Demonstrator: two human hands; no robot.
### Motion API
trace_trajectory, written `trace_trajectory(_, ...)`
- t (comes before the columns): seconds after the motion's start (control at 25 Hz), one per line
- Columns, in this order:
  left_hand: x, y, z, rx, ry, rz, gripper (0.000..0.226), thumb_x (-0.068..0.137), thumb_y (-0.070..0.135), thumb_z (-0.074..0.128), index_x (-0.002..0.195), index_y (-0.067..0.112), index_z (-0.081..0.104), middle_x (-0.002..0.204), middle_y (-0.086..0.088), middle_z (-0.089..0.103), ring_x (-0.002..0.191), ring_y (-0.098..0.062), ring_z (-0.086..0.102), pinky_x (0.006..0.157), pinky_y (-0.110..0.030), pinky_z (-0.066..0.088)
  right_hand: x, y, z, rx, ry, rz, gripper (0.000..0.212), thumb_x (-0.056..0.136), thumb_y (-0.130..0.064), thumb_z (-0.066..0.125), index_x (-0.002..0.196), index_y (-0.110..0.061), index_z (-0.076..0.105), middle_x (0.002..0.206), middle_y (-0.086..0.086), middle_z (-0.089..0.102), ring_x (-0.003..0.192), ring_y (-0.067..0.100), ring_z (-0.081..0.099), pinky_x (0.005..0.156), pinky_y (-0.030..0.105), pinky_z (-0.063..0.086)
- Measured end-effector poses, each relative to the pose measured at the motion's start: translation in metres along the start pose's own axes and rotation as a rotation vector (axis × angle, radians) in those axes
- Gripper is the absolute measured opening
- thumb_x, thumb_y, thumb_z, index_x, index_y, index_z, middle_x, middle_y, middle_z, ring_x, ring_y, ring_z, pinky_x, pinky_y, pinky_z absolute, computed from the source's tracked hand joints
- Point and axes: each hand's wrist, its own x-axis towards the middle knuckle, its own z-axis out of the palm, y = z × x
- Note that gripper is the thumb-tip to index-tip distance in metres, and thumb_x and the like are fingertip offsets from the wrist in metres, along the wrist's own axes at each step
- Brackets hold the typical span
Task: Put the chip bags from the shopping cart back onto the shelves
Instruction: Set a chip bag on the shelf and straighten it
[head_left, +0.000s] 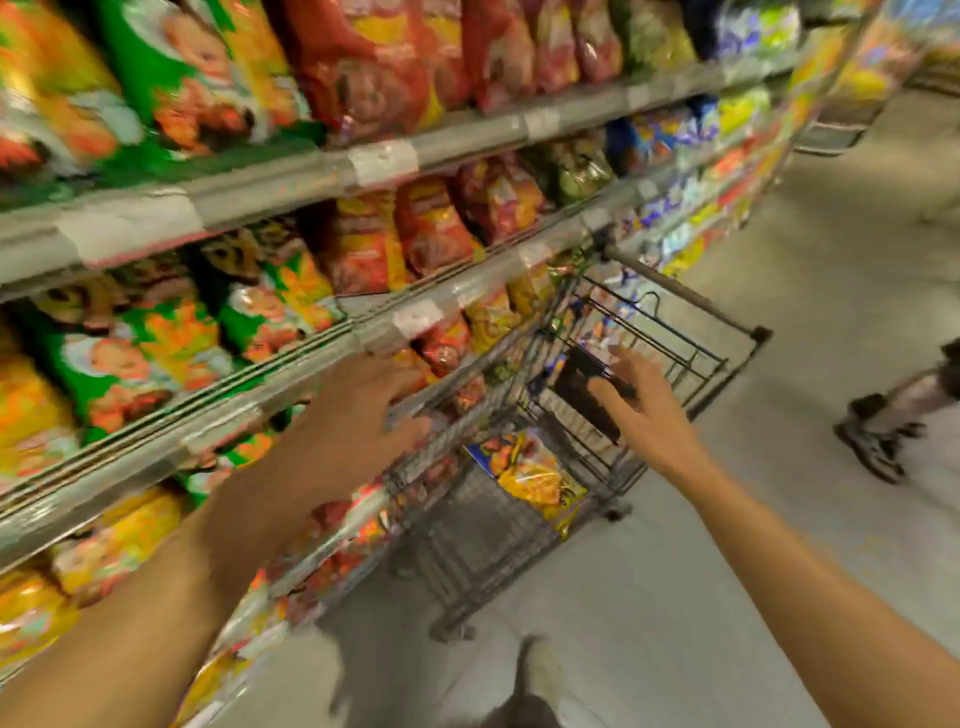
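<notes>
Glossy plastic chip bags (363, 244) fill grey metal shelves (291, 179). Beside the shelves, a dark wire-metal shopping cart (519, 499) holds one shiny yellow bag (535, 475).

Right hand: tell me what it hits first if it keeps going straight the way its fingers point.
Probably the dark flap on the shopping cart; the right hand reaches toward it with fingers spread. Blur hides whether they already touch.
</notes>
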Motion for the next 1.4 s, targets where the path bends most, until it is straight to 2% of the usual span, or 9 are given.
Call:
trace_trajectory(0.16, 0.091, -0.01, 0.1, -0.088, -0.238, -0.095, 0.057, 0.093, 0.046, 0.063, 0.136, 0.009, 0.059, 0.13, -0.012, 0.057, 0.126, -0.03, 0.048, 0.106, -0.035, 0.035, 0.064, 0.099, 0.01, 0.079, -0.156, 0.345, 0.056, 0.098, -0.034, 0.065, 0.147, -0.015, 0.045, 0.125, 0.006, 0.061, 0.107, 0.017, 0.059, 0.087, 0.029, 0.047)
trace_trajectory(0.4, 0.235, -0.07, 0.263, -0.103, -0.478, -0.358, 0.051, 0.094, 0.039, 0.065, 0.138, 0.016, 0.058, 0.13, -0.012, 0.059, 0.124, -0.031, 0.052, 0.102, -0.04, 0.042, 0.15, 0.221, 0.164, 0.732, -0.295, 1.217, 0.047, 0.099, -0.042, 0.062, 0.13, -0.008, 0.056, 0.106, 0.015, 0.054, 0.085, 0.025, 0.054, 0.078, 0.04, 0.051)
trace_trajectory(0.64, 0.32, -0.132, 0.419, -0.126, -0.728, -0.527, 0.054, 0.096, 0.032, 0.065, 0.143, 0.008, 0.052, 0.14, -0.021, 0.051, 0.121, -0.04, 0.056, 0.102, -0.05, 0.047, 0.169, 0.293, 0.287, 1.138, 0.21, 1.928, 0.074, 0.09, -0.066, 0.059, 0.146, -0.019, 0.046, 0.142, 0.013, 0.053, 0.127, 0.035, 0.054, 0.098, 0.047, 0.044)
trace_trajectory(0.72, 0.326, -0.144, 0.453, -0.116, -0.773, -0.526, 0.054, 0.097, 0.033, 0.063, 0.144, 0.008, 0.05, 0.141, -0.02, 0.051, 0.118, -0.04, 0.057, 0.101, -0.05, 0.048, 0.174, 0.31, 0.308, 0.949, 0.298, 1.947, 0.078, 0.09, -0.066, 0.06, 0.146, -0.013, 0.046, 0.143, 0.016, 0.053, 0.127, 0.037, 0.055, 0.095, 0.045, 0.049)
trace_trajectory(0.92, 0.32, -0.162, 0.491, -0.043, -0.785, -0.484, 0.05, 0.098, 0.034, 0.063, 0.141, 0.011, 0.053, 0.141, -0.015, 0.049, 0.124, -0.035, 0.051, 0.098, -0.04, 0.044, 0.185, 0.361, 0.299, 0.092, 0.133, 1.68, 0.064, 0.088, -0.038, 0.071, 0.135, -0.003, 0.047, 0.136, 0.021, 0.05, 0.125, 0.04, 0.051, 0.1, 0.049, 0.048)
trace_trajectory(1.16, 0.361, -0.175, 0.548, -0.135, -0.76, -0.425, 0.045, 0.102, 0.032, 0.052, 0.138, 0.004, 0.052, 0.138, -0.023, 0.052, 0.128, -0.039, 0.049, 0.102, -0.044, 0.043, 0.225, 0.406, 0.257, -0.411, -0.452, 0.895, 0.059, 0.091, -0.036, 0.068, 0.142, -0.018, 0.042, 0.146, 0.011, 0.037, 0.139, 0.035, 0.035, 0.107, 0.049, 0.042)
trace_trajectory(1.2, 0.366, -0.176, 0.559, -0.16, -0.788, -0.437, 0.05, 0.1, 0.034, 0.057, 0.141, 0.005, 0.05, 0.14, -0.023, 0.053, 0.129, -0.037, 0.049, 0.1, -0.04, 0.043, 0.23, 0.412, 0.255, -0.392, -0.408, 0.932, 0.06, 0.093, -0.036, 0.067, 0.143, -0.016, 0.042, 0.149, 0.012, 0.035, 0.14, 0.036, 0.035, 0.108, 0.048, 0.042)
trace_trajectory(1.28, 0.367, -0.182, 0.579, -0.152, -0.863, -0.482, 0.071, 0.091, 0.038, 0.069, 0.149, 0.008, 0.041, 0.146, -0.023, 0.049, 0.133, -0.037, 0.047, 0.101, -0.037, 0.041, 0.232, 0.412, 0.257, -0.182, -0.17, 1.334, 0.07, 0.091, -0.046, 0.069, 0.144, -0.01, 0.041, 0.15, 0.017, 0.04, 0.137, 0.038, 0.043, 0.111, 0.047, 0.042)
trace_trajectory(1.4, 0.358, -0.19, 0.595, -0.227, -0.91, -0.609, 0.088, 0.083, 0.033, 0.079, 0.153, 0.013, 0.03, 0.146, -0.02, 0.049, 0.132, -0.037, 0.05, 0.106, -0.042, 0.045, 0.21, 0.381, 0.275, 0.647, 0.189, 1.835, 0.063, 0.089, -0.063, 0.064, 0.128, -0.014, 0.057, 0.135, 0.019, 0.059, 0.108, 0.037, 0.063, 0.096, 0.053, 0.051)
